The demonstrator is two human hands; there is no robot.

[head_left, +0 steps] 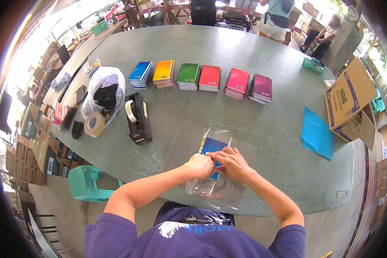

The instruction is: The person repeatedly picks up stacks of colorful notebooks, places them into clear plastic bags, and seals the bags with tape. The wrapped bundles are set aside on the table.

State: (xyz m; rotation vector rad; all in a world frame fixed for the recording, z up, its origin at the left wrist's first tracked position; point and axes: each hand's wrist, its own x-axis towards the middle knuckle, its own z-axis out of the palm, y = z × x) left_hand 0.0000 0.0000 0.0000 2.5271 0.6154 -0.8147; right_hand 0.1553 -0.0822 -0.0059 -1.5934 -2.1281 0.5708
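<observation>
A blue notebook [216, 145] lies in a clear plastic bag [206, 189] near the front edge of the table, its yellow-edged side toward the left. My left hand [200, 166] is closed in a fist over the notebook's left side; what its fingers hold is hidden. From the right, my right hand [234, 164] lies across the notebook and bag with fingers stretched toward the left fist, which they touch. Farther back stand stacks of small notebooks: blue [141, 74], yellow [164, 72], green [188, 75], red [210, 77], pink-red [236, 82] and maroon [261, 87].
A black tape dispenser [138, 120], a tape roll [94, 124] and a white plastic bag with dark contents [105, 92] stand left. Blue sheets [316, 134] lie beside an open carton [347, 101] at right. A green stool [88, 184] stands below the table's left. People are beyond the table.
</observation>
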